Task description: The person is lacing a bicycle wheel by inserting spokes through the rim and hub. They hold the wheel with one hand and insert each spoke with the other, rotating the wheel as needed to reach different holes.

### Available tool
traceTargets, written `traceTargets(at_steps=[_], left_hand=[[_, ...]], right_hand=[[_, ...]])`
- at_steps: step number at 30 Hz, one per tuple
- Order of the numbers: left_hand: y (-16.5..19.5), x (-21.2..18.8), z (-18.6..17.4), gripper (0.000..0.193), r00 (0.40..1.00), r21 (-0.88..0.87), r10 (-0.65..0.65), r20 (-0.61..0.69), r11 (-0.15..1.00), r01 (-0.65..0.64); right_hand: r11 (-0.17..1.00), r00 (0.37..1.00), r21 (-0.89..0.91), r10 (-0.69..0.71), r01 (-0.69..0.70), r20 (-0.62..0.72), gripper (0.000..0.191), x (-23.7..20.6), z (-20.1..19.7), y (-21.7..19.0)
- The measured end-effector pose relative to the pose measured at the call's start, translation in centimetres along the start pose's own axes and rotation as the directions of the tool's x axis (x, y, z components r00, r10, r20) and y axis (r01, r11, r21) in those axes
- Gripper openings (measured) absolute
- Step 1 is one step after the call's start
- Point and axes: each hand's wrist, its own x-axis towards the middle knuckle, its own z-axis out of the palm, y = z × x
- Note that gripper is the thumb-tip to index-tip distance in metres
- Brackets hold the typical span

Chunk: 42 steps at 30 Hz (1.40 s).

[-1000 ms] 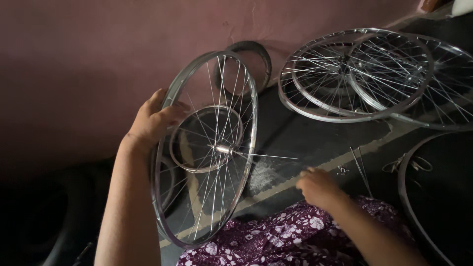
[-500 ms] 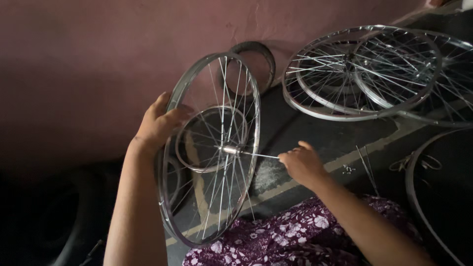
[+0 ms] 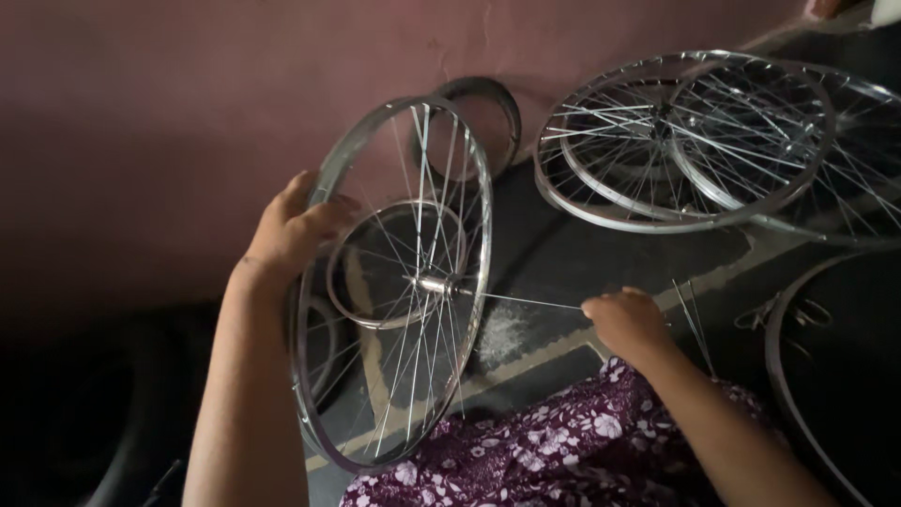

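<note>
Head view, left hand (image 3: 296,230) gripping upright wheel rim (image 3: 474,188), right hand (image 3: 627,324) pinching spoke (image 3: 526,301) beside its hub (image 3: 434,283), finished wheels (image 3: 685,141) beyond.

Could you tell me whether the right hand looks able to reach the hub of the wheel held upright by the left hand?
Probably yes: the right hand already pinches a spoke running straight to the hub, with nothing between them; the left hand grips only the rim.
</note>
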Motion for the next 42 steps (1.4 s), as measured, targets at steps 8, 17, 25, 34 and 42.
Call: traceTargets(at_steps=[8, 17, 25, 34, 42], left_hand=[[-0.2, 0.4, 0.6, 0.061, 0.995, -0.059, -0.085, -0.042, 0.995, 0.082], [2.9, 0.1, 1.8, 0.058, 0.99, 0.225, -0.045, -0.13, 0.972, 0.074], [-2.6, -7.4, 1.2, 0.078, 0.907, 0.085, 0.258, -0.332, 0.966, -0.244], [-26.8, -25.4, 16.3, 0.088, 0.811, 0.176, 0.223, -0.541, 0.973, -0.15], [-28.0, -26.8, 17.9, 0.08, 0.816, 0.321, 0.148, -0.559, 0.946, 0.048]], right_hand=[[0.992, 0.997, -0.124, 0.03, -0.02, 0.073, 0.026, -2.3, 0.7, 0.8], [0.591, 0.93, 0.792, -0.184, -0.154, 0.318, 0.077, -1.6, 0.8, -15.0], [0.128, 0.871, 0.919, -0.294, -0.373, 0.394, 0.04, -0.9, 4.9, -20.7], [-0.052, 0.761, 0.775, -0.243, -0.629, 0.602, 0.016, -4.4, 4.5, -16.0], [-0.09, 0.889, 0.887, -0.126, -0.453, 0.441, 0.028, -7.4, 3.8, -11.2]])
